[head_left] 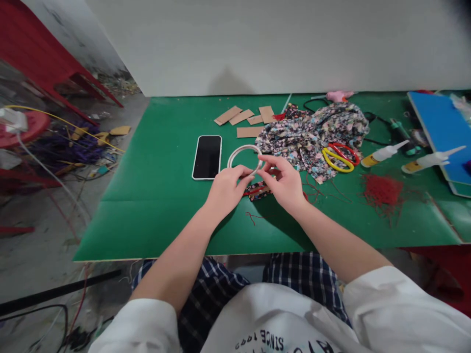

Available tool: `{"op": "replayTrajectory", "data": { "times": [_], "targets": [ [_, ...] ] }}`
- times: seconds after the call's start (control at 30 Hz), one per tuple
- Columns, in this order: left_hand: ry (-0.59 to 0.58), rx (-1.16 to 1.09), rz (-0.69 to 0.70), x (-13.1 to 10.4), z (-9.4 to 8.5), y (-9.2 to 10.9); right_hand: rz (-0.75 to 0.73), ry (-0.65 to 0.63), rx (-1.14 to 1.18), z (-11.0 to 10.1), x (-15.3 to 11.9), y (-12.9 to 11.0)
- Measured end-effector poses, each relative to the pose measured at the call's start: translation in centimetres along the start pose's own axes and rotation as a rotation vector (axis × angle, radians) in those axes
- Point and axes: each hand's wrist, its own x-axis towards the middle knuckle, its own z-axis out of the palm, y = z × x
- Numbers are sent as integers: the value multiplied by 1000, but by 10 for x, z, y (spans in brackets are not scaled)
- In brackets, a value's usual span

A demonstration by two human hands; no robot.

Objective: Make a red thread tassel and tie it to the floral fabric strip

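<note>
A thin pale ring (230, 161) is held just above the green table (154, 206) between my two hands. My left hand (228, 189) pinches its near side with thumb and fingers. Close beside it, my right hand (282, 182) grips the ring's right edge with its fingertips. A small dark floral piece with red on it (259, 191) lies under my hands, partly hidden. Loose red thread (252, 218) lies just in front of it. Beyond my right hand spreads crumpled floral fabric (305, 137), with red-and-yellow-handled scissors (338, 161) on it.
Left of the ring lies a phone (207, 158). Several cardboard strips (249, 132) are behind it. To the right are two glue bottles (382, 154), a red thread pile (383, 190) and a blue board (441, 127). A pink tool (339, 96) rests near the white wall (275, 49).
</note>
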Motion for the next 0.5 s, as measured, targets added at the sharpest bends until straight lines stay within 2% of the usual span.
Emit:
{"op": "replayTrajectory", "data": {
  "times": [0.13, 0.37, 0.5],
  "targets": [
    [61, -24, -18, 0, 0, -1, -62, -8, -44, 0, 0, -1],
    [116, 11, -24, -1, 2, 2, -264, 65, -409, 0, -2, 0],
    [125, 27, -17, -1, 5, 2, -314, 23, -451, 2, -2, 0]
  ]
}}
